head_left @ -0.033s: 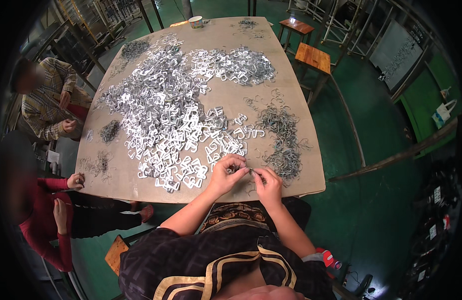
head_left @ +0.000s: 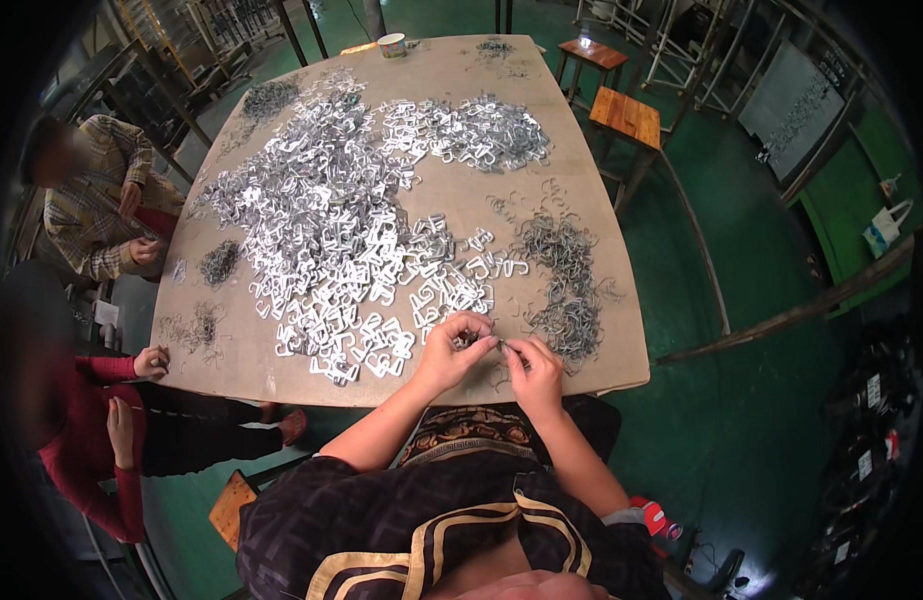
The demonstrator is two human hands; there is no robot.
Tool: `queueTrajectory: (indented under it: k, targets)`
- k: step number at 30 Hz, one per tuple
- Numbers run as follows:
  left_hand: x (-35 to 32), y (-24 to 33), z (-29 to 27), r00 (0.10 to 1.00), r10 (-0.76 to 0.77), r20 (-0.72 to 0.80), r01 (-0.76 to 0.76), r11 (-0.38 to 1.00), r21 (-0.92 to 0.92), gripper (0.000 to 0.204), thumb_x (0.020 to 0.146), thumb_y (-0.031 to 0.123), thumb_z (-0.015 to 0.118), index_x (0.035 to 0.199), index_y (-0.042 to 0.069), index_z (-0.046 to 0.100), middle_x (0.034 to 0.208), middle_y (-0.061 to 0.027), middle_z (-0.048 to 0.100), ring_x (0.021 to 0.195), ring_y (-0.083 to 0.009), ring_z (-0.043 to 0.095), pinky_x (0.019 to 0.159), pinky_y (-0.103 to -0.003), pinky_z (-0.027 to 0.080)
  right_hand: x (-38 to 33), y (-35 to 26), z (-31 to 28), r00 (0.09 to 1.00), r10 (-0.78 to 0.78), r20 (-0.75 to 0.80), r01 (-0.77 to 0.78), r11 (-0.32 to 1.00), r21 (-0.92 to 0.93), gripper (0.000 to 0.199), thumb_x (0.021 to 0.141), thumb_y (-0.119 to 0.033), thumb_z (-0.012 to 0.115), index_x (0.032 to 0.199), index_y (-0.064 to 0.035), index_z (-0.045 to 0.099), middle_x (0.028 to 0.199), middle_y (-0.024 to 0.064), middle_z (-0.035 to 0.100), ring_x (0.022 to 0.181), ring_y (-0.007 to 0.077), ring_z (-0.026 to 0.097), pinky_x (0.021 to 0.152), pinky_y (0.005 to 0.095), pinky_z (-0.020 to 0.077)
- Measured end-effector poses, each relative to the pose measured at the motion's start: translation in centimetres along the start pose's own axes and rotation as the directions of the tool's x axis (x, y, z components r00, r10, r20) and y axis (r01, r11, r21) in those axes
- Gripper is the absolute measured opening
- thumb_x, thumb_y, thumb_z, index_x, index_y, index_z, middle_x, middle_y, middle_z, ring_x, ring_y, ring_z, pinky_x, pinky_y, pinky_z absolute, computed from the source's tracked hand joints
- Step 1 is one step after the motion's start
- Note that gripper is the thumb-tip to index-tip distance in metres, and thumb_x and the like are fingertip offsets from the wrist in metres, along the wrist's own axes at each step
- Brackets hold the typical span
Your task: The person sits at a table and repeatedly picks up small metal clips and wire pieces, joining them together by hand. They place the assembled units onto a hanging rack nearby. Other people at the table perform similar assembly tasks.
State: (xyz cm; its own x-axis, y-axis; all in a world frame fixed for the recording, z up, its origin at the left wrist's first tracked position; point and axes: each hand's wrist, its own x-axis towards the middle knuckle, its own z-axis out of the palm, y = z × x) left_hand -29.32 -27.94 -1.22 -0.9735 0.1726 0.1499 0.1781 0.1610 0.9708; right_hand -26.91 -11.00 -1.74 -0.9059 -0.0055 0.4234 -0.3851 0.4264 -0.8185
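Note:
Over the table's near edge my left hand and my right hand meet fingertip to fingertip. Both are closed in a pinch on a small dark metal piece, too small to make out fully. Some greyish metal bits show within my left hand's curled fingers. Just beyond the left hand spreads a large pile of silvery white hook-shaped pieces. Beside my right hand lies a heap of thin grey curved wire clips.
A brown-topped table carries everything. Another white-hook pile and smaller wire heaps lie on it; a paper tub stands at the far edge. Two people, one in plaid, one in red, are at the left. Wooden stools stand right.

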Motion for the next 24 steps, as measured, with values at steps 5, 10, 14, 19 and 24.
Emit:
queueTrajectory:
  k: [5,10,14,19,24]
  targets:
    - [-0.7,-0.6,0.1,0.997,0.007,0.071,0.012,0.963,-0.27,0.011,0.09,0.005,0.065,0.09,0.0,0.056,0.1,-0.0102,0.069,0.089,-0.0111,0.061,0.082,-0.027,0.049,1.8,1.4,-0.8,0.995,0.016,0.1,-0.017,1.0,0.01,0.015,0.084,-0.01,0.068,0.095,0.0009,0.067,0.085,0.0144,0.063,0.074,0.0311,0.063,0.066,0.0386,0.0501]
    - [-1.2,-0.2,-0.6,0.994,0.014,0.112,0.013,0.972,-0.236,0.009,0.091,0.003,0.063,0.093,0.0,0.054,0.102,-0.0132,0.067,0.096,-0.0152,0.062,0.087,-0.031,0.049,7.7,7.0,2.1,0.991,-0.052,0.124,0.098,0.909,-0.405,0.03,0.085,-0.014,0.067,0.112,-0.0018,0.063,0.101,0.0174,0.057,0.097,0.0335,0.057,0.086,0.0431,0.0464]
    - [-1.8,0.3,-0.9,0.993,0.041,0.11,-0.02,0.983,-0.184,0.008,0.091,0.0,0.061,0.094,0.001,0.054,0.102,-0.0144,0.066,0.097,-0.0165,0.062,0.086,-0.031,0.05,10.8,8.4,5.1,0.974,0.086,0.211,0.052,0.817,-0.575,0.037,0.083,-0.015,0.069,0.116,-0.003,0.059,0.106,0.0181,0.053,0.1,0.0361,0.055,0.089,0.0432,0.0454]
    - [-3.1,-0.4,-0.8,0.992,-0.065,0.11,0.084,0.981,-0.177,0.01,0.09,-0.001,0.063,0.094,0.001,0.054,0.102,-0.0139,0.067,0.095,-0.0153,0.063,0.085,-0.03,0.05,9.9,10.0,5.4,0.966,0.154,0.208,-0.018,0.842,-0.539,0.032,0.082,-0.01,0.067,0.112,-0.0045,0.06,0.102,0.0182,0.056,0.095,0.0359,0.06,0.083,0.0469,0.0491]
    - [-2.3,-0.3,-0.3,0.998,-0.008,0.066,0.017,0.991,-0.132,0.008,0.091,0.0,0.063,0.093,0.001,0.055,0.103,-0.0133,0.067,0.093,-0.0152,0.063,0.084,-0.03,0.05,6.7,5.3,0.7,0.97,0.197,0.145,-0.184,0.978,-0.099,0.034,0.08,0.0,0.064,0.113,-0.0058,0.058,0.09,0.0151,0.064,0.08,0.0295,0.066,0.072,0.0399,0.0537]
